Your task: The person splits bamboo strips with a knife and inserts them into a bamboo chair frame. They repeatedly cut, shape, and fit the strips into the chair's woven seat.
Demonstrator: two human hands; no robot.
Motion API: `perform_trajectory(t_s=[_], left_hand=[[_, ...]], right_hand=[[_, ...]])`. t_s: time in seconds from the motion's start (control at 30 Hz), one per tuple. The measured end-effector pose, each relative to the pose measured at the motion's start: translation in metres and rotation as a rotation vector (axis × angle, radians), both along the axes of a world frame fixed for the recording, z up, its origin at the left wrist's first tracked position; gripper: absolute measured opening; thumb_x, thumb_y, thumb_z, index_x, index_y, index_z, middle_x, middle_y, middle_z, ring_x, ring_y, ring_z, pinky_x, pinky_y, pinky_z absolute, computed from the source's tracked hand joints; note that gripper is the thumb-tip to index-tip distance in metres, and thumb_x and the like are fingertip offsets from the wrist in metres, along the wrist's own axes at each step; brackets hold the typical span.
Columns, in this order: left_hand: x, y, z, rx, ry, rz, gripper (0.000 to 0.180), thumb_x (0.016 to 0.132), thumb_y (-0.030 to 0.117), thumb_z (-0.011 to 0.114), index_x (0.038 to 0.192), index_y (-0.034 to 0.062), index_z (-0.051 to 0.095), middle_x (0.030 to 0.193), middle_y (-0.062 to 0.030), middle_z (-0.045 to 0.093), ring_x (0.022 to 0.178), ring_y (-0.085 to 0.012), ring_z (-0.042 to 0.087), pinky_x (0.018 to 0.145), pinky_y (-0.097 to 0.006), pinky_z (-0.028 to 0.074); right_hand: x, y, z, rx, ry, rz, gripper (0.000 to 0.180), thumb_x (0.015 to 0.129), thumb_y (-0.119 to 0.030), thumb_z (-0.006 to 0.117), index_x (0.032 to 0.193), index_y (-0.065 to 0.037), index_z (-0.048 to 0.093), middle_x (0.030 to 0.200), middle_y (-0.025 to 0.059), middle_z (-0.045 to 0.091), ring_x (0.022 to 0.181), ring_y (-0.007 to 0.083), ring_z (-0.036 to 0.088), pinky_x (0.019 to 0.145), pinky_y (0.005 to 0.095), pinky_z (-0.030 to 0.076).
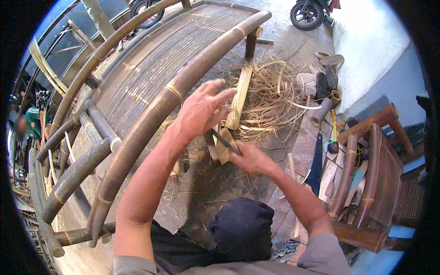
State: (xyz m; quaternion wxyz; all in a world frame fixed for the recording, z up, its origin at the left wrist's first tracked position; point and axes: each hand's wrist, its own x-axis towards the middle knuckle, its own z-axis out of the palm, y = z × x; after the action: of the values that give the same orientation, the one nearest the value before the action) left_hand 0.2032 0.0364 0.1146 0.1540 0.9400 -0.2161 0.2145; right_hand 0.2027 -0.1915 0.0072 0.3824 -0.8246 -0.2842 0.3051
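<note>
My left hand (201, 110) is raised in the middle, fingers spread and slightly blurred, close to a pale split bamboo piece (240, 98). I cannot make out anything held in it. Nearer to me, my right hand (252, 157) is closed round the end of a knife (223, 139), whose dark narrow blade points up and left toward the left hand. Under the blade stands a light wooden piece (223, 151), partly covered. A heap of thin bamboo shavings (268, 103) lies just beyond both hands.
A long bamboo bench (172, 87) fills the left side. On the right are a hand saw (315, 162), a tape measure (333, 146), shoes (331, 77) and a bamboo chair (373, 178). A motorbike wheel (307, 16) stands far back. Another person (33, 121) is at far left.
</note>
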Motion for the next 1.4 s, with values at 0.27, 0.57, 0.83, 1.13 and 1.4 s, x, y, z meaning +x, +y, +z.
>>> perform_trajectory(t_s=[0.27,0.57,0.83,1.13,1.4], left_hand=[[-0.002,0.034,-0.027,-1.106,-0.042,0.34,0.042,0.099,0.038,0.066,0.112,-0.0018,0.071,0.112,-0.0167,0.069,0.099,-0.0246,0.07,0.084,-0.036,0.056],[-0.044,-0.013,-0.074,-1.458,-0.146,0.523,0.049,0.11,0.043,0.043,0.086,0.004,0.059,0.067,-0.0046,0.057,0.056,-0.0127,0.056,0.052,-0.027,0.045],[-0.06,-0.014,-0.022,-1.322,-0.322,0.425,0.039,0.111,0.041,0.04,0.105,0.0052,0.053,0.064,-0.0015,0.048,0.051,-0.0099,0.045,0.049,-0.026,0.041],[-0.072,-0.022,-0.001,-1.246,-0.375,0.324,0.029,0.111,0.033,0.044,0.122,0.0062,0.051,0.074,-0.0026,0.055,0.061,-0.008,0.05,0.056,-0.024,0.045],[-0.047,-0.04,-0.027,-1.166,-0.149,0.231,0.023,0.109,0.021,0.049,0.123,0.0031,0.054,0.097,-0.0091,0.066,0.09,-0.017,0.064,0.084,-0.034,0.052]], right_hand=[[-0.05,-0.035,-0.132,-0.149,0.205,-0.037,0.049,0.092,-0.046,0.062,0.096,0.002,0.064,0.087,0.0275,0.069,0.088,0.0453,0.068,0.078,0.053,0.05],[-0.064,-0.028,-0.171,-0.131,0.193,-0.489,0.054,0.094,-0.051,0.06,0.111,0.0,0.06,0.104,0.0318,0.069,0.1,0.0511,0.066,0.088,0.0562,0.05],[-0.085,-0.058,-0.153,-0.266,-0.03,-0.053,0.052,0.093,-0.051,0.062,0.112,-0.003,0.06,0.098,0.0319,0.07,0.093,0.0516,0.068,0.082,0.0594,0.053],[-0.047,-0.04,-0.147,-0.016,0.278,-0.613,0.039,0.1,-0.038,0.06,0.106,0.001,0.059,0.07,0.0136,0.065,0.058,0.0266,0.068,0.053,0.0413,0.055],[-0.049,-0.046,-0.054,0.274,0.321,-0.642,0.038,0.102,-0.036,0.06,0.118,-0.002,0.058,0.071,0.0077,0.061,0.054,0.0172,0.061,0.051,0.0365,0.051]])
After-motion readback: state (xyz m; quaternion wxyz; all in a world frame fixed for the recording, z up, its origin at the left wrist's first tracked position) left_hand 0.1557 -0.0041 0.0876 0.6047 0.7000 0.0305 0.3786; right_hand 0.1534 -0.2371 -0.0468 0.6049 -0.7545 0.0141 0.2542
